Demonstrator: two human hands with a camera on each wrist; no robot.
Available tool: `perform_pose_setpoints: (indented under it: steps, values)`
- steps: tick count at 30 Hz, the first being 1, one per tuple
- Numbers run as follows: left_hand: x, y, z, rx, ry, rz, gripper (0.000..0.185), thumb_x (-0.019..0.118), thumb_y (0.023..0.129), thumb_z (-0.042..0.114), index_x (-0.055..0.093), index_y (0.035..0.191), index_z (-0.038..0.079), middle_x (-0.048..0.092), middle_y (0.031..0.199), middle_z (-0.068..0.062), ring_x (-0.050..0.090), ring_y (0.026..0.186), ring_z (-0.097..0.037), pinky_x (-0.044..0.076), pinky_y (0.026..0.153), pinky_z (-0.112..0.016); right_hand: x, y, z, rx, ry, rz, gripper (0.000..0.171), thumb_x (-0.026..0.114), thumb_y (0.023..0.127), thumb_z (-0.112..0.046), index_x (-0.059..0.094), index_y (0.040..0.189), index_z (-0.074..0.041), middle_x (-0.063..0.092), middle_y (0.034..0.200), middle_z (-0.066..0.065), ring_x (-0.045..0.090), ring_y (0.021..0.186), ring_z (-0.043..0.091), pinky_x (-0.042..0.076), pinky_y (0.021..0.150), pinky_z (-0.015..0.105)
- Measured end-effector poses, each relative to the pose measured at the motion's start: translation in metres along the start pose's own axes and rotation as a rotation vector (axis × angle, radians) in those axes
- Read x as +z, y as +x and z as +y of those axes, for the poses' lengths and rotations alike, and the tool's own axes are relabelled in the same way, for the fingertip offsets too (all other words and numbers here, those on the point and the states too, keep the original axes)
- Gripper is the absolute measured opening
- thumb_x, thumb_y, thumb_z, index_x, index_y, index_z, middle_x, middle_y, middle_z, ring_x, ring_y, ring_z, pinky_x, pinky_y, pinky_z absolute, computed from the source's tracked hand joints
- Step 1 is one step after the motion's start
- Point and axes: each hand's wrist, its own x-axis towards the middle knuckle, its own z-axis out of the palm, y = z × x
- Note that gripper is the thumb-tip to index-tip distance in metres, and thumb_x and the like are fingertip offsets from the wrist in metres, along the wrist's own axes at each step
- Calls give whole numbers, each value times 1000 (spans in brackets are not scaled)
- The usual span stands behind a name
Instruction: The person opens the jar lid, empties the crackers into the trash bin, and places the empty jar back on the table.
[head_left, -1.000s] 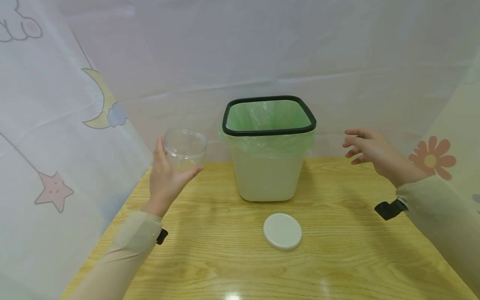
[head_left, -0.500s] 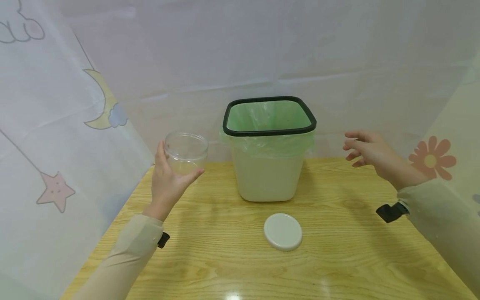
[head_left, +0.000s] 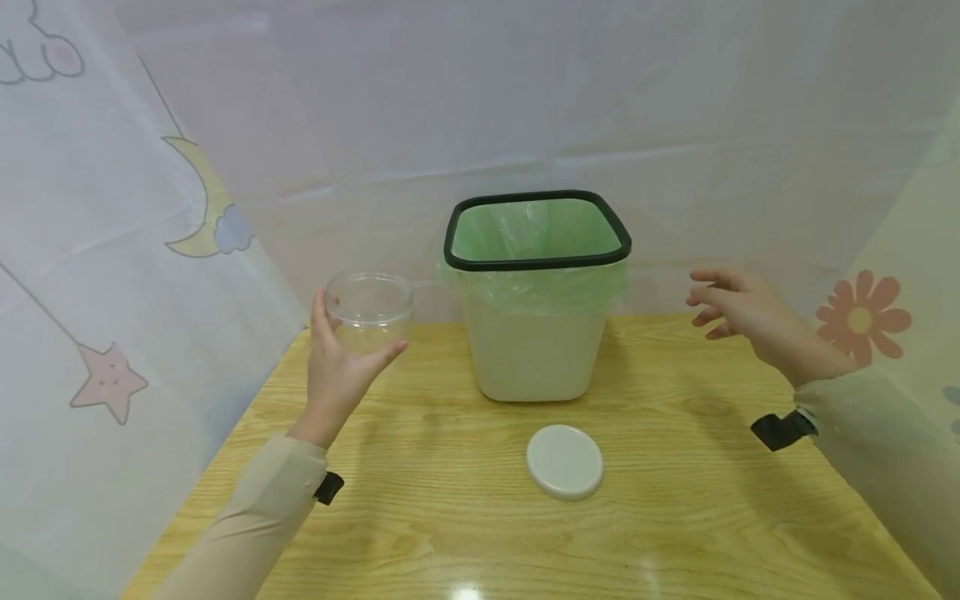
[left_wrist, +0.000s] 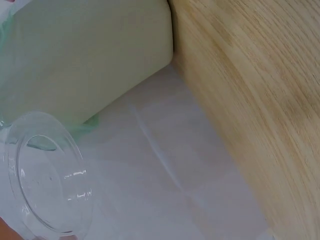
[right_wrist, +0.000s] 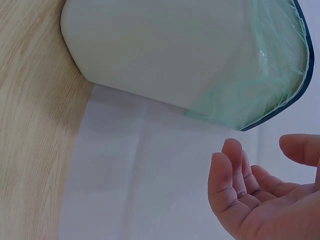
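My left hand [head_left: 339,367] grips a clear, empty plastic jar [head_left: 371,310] upright above the table's back left, thumb on one side and fingers on the other. The jar's open mouth [left_wrist: 47,180] fills the lower left of the left wrist view. A white round lid [head_left: 564,461] lies flat on the wooden table [head_left: 675,517], in front of a cream bin [head_left: 534,333] with a black rim and a green liner. My right hand [head_left: 738,308] hovers to the right of the bin with loosely spread fingers [right_wrist: 235,185], holding nothing.
White fabric sheets wall the table in at the back and on both sides, printed with a moon [head_left: 202,200], a star [head_left: 108,379] and a flower [head_left: 862,317]. The bin [right_wrist: 165,55] stands against the back sheet.
My left hand has lowered the jar slightly. The right hand has drifted down a little. The lid and the bin have stayed put.
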Motion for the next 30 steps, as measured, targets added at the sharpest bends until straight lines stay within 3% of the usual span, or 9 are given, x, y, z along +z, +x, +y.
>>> perform_pose_setpoints:
  steps: [14,30]
  values:
    - [7,-13,-5,-80,-44,-44,123,88,70,36,3,156,17,27,156,-9,32,137,-36,33,104,-60,2,-2,1,14,-19,-17,62,36,106,-30,16,151,7,47,124,22,59,80,4,55,70,29]
    - [13,-23,-13,-162,-118,-91,122,86,73,40,0,156,18,24,156,-10,28,139,-36,26,109,-59,4,-5,0,13,-24,-35,60,33,106,-28,16,150,9,45,127,26,59,80,3,54,69,29]
